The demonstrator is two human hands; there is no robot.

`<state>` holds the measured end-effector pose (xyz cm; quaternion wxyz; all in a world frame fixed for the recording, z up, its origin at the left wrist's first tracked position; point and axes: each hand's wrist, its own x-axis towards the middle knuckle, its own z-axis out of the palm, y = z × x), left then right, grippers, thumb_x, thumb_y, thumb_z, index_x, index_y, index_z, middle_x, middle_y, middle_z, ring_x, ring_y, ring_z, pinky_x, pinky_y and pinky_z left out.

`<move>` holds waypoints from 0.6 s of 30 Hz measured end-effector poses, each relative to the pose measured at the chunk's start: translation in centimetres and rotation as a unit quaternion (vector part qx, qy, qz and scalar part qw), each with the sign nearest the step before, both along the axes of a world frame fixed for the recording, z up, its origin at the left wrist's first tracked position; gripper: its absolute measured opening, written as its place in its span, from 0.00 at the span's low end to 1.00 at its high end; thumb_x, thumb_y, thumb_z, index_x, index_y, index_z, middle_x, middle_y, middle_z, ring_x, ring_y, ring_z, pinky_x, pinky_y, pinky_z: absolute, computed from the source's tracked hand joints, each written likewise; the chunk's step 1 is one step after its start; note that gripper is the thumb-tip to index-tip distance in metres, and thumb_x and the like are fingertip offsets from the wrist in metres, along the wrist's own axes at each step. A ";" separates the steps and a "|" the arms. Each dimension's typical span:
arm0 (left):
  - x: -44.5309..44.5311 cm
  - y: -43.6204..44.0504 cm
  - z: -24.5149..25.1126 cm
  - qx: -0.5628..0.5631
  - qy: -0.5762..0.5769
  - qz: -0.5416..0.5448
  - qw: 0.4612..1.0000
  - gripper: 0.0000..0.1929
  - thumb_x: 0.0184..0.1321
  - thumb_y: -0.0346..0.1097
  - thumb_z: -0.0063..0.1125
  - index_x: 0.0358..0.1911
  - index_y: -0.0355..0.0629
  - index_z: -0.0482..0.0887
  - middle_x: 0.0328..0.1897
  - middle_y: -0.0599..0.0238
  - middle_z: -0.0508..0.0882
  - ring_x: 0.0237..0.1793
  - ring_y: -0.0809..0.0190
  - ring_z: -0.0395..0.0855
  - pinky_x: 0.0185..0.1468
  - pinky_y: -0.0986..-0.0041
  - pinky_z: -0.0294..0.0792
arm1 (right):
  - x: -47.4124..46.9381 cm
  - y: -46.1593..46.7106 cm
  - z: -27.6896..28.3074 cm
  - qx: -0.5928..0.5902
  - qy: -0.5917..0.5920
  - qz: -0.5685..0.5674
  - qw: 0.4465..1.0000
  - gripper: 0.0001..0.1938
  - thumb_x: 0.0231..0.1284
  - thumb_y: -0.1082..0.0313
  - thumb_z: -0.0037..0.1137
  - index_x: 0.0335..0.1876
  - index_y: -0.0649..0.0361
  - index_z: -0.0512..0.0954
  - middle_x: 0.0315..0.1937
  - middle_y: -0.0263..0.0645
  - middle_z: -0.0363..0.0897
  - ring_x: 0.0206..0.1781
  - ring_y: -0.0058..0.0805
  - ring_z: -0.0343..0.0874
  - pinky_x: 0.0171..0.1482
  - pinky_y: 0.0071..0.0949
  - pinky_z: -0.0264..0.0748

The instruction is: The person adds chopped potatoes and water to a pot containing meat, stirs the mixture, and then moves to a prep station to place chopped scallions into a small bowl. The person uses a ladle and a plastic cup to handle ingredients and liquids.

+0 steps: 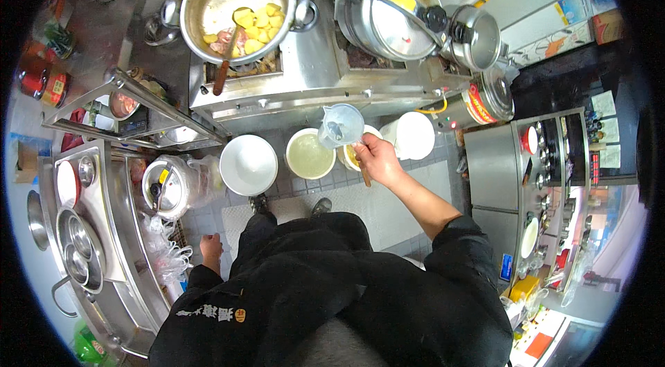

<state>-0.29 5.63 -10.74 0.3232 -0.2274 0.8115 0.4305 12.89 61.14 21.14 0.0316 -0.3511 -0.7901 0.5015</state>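
My right hand (379, 158) is closed on the handle of a translucent plastic measuring jug (342, 125), held above the floor buckets. Below and left of the jug is a white bucket of cloudy, pale greenish liquid (310, 154). A bucket with yellow contents (353, 157) lies partly hidden behind my right hand. My left hand (211, 248) hangs low at my left side, with nothing visible in it; its fingers look curled. On the stove a large metal pot (192, 8) holds potato chunks (254, 29), raw meat pieces (222, 39) and a wooden-handled ladle (222, 76).
A white bucket (249, 165) stands by my foot, a white lidded bucket (415, 135) to the right. Pressure cookers (395, 18) occupy the stove (311, 65). A metal rack (150, 102) and sink counter (117, 211) stand left, a steel cabinet (493, 169) right. A mat (415, 200) covers some floor.
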 end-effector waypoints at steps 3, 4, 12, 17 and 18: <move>-1.0 0.5 0.8 0.014 -0.028 0.022 0.999 0.13 0.62 0.38 0.60 0.40 0.34 0.79 0.20 0.65 0.77 0.16 0.65 0.76 0.18 0.69 0.67 | -2.6 -0.2 4.1 -0.002 -0.001 0.005 1.000 0.12 0.75 0.61 0.56 0.39 0.64 0.78 0.24 0.34 0.78 0.25 0.21 0.76 0.29 0.27 0.75; -1.2 0.4 1.0 0.021 -0.030 0.039 0.999 0.13 0.62 0.38 0.59 0.40 0.34 0.78 0.20 0.65 0.77 0.16 0.64 0.76 0.18 0.69 0.67 | -3.9 -0.3 5.7 -0.027 -0.005 -0.006 1.000 0.13 0.75 0.61 0.56 0.40 0.65 0.78 0.24 0.33 0.78 0.25 0.20 0.76 0.29 0.26 0.74; -1.4 -2.7 -0.2 0.072 -0.109 0.131 0.983 0.20 0.63 0.39 0.57 0.51 0.32 0.74 0.29 0.59 0.79 0.22 0.58 0.82 0.22 0.64 0.72 | -18.1 -0.1 16.5 0.056 0.021 0.057 0.997 0.17 0.75 0.54 0.54 0.38 0.63 0.77 0.23 0.36 0.79 0.22 0.22 0.78 0.26 0.27 0.75; -0.5 -5.8 -1.3 0.092 -0.138 0.166 0.972 0.22 0.63 0.39 0.56 0.54 0.30 0.73 0.32 0.57 0.80 0.24 0.54 0.83 0.22 0.63 0.73 | -28.4 0.3 14.6 0.054 0.041 0.081 0.994 0.20 0.76 0.53 0.50 0.40 0.65 0.78 0.24 0.39 0.81 0.21 0.26 0.78 0.24 0.29 0.73; -0.4 -6.3 -1.4 0.065 -0.130 0.167 0.975 0.20 0.63 0.39 0.55 0.52 0.30 0.74 0.31 0.57 0.79 0.24 0.55 0.83 0.22 0.63 0.72 | -30.1 0.3 13.7 0.045 0.042 0.083 0.995 0.19 0.77 0.53 0.49 0.41 0.65 0.78 0.23 0.39 0.80 0.20 0.26 0.77 0.23 0.28 0.72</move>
